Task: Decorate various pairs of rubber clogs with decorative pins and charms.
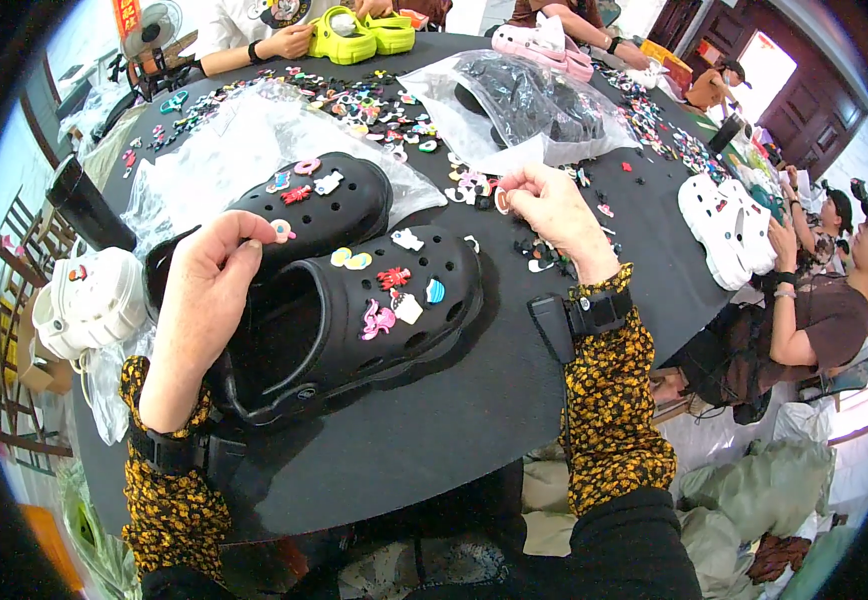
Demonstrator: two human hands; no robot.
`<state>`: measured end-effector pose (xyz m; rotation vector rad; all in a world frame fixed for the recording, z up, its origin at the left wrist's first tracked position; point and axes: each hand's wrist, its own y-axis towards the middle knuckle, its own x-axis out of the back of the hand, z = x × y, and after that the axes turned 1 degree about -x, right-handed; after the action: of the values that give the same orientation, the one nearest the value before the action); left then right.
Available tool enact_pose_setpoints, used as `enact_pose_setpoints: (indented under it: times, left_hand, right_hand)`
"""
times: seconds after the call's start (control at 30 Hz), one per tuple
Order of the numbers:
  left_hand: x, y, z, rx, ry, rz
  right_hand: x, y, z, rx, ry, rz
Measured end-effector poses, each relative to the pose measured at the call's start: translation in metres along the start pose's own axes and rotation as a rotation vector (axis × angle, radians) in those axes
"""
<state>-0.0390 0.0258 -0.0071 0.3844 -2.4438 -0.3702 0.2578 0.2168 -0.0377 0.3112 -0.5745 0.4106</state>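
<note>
Two black clogs lie side by side before me, the near clog (339, 345) and the far clog (359, 205), with colourful charms set in their holes. Between thumb and forefinger, my left hand (204, 285) pinches a small pale charm (282, 231) with an orange-pink middle, above the gap between the clogs. Its stem side is hidden. Farther right, my right hand (559, 212) is closed in a pinch on a small charm with a brownish, rounded edge (501, 201), over the loose charms. On the near clog sit a red lobster charm (392, 278) and a pink charm (377, 319).
Loose charms (374, 110) are strewn across the black table (404, 440). Clear plastic bags (544, 100) lie beyond the clogs. White clogs (726, 230) stand right, a white clog (94, 300) left. Across the table, a person's hands hold green clogs (354, 38); other people sit at right.
</note>
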Motion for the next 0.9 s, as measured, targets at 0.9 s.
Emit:
enact_pose_setpoints:
  times: [0.9]
  left_hand:
    - [-0.002, -0.001, -0.002, -0.008, -0.033, 0.000]
  right_hand:
    - [-0.008, -0.002, -0.020, 0.145, -0.646, 0.107]
